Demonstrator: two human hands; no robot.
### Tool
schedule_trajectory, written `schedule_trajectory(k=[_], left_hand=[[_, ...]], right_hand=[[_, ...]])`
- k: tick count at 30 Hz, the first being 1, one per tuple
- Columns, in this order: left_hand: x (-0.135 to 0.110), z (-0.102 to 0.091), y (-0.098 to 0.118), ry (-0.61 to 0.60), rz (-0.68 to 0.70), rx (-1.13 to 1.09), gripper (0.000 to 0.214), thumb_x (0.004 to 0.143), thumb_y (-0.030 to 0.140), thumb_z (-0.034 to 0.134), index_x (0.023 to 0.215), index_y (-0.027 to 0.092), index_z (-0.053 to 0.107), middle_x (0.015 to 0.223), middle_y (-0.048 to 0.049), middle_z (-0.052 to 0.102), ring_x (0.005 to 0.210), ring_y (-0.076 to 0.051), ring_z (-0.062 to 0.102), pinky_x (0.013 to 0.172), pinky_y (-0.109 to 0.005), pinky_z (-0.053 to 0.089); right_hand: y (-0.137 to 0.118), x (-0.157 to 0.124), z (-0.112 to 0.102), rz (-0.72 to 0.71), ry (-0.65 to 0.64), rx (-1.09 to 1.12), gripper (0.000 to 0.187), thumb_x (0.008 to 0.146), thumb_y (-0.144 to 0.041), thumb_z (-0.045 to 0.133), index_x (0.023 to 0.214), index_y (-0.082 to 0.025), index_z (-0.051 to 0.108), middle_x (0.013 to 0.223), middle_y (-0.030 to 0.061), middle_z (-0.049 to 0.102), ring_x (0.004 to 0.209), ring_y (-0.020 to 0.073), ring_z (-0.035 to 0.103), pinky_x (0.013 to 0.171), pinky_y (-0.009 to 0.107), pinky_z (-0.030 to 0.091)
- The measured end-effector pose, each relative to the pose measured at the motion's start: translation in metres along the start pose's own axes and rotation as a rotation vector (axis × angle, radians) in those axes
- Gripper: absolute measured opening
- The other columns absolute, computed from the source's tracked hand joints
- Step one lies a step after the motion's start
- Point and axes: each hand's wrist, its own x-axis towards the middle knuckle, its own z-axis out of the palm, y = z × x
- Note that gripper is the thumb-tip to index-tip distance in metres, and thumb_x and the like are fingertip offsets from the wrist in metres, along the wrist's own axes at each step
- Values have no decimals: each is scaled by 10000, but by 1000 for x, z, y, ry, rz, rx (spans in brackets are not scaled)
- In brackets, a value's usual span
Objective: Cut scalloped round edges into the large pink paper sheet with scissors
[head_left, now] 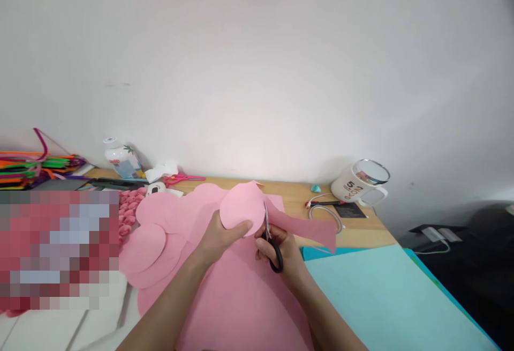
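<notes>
My left hand (219, 237) is closed on a rounded pink paper shape (241, 206), thumb on its lower edge, holding it up above the table. My right hand (281, 252) grips black-handled scissors (272, 244), whose blades point up along the right edge of that shape. A loose pink paper strip (309, 229) hangs off to the right of the blades. Under both hands lies a large pink sheet (241, 303), with several cut pink rounded pieces (152, 244) to its left.
Light blue sheets (381, 297) cover the right of the wooden table (369, 230). At the back stand a white mug (359, 182), a cable (325, 214), pink scissors (182, 178), a white bottle (120, 159) and bright pipe cleaners (32, 169). A blurred patch (58, 249) covers the left.
</notes>
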Motion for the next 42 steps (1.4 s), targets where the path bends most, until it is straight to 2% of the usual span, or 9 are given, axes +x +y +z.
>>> schedule_trajectory(k=[6,10,14,19,27,38,42], left_hand=[[1,1,1,53,-5,71,249,729,340,616,841,118,636,812,-62,694,767,-202,631,591,-251,507],[-1,4,9,74,-15,84,290,711,332,635,917,128,622,893,-68,694,844,-219,628,662,-280,521],[-3,5,14,19,-38,98,305,691,276,652,956,132,606,916,-68,687,879,-225,624,720,-308,524],[-3,5,10,-35,4,97,341,704,231,634,1036,172,585,1007,-41,664,959,-208,598,760,-295,516],[-2,2,9,-66,8,72,368,708,239,635,1064,179,567,1005,-34,662,965,-207,596,768,-299,516],[-2,0,10,-67,-12,92,386,701,258,631,1060,136,559,1040,-90,646,983,-244,585,799,-364,503],[-2,-1,9,-62,-27,79,385,697,291,638,1043,131,579,989,-92,659,932,-244,596,746,-344,511]], right_hand=[[5,0,1,9,0,38,201,658,-316,651,612,-179,512,409,-77,415,386,87,409,435,221,354],[4,-1,1,-1,-7,7,207,665,-340,646,637,-176,524,427,-68,433,400,90,415,441,223,356],[2,0,-1,14,5,-41,252,642,-396,654,693,-174,546,458,-51,473,437,110,441,443,229,344],[0,2,-4,1,4,-11,280,593,-389,696,708,-165,575,569,-24,527,523,115,426,505,239,340],[-3,1,-4,17,-25,-26,246,613,-367,674,710,-165,572,594,-25,525,547,115,410,528,243,329],[-6,1,-2,28,-4,-45,215,596,-358,658,608,-182,535,512,-22,528,484,113,423,470,234,357],[-8,0,-2,10,1,-70,198,606,-342,649,581,-186,530,503,-23,523,474,114,434,457,233,361]])
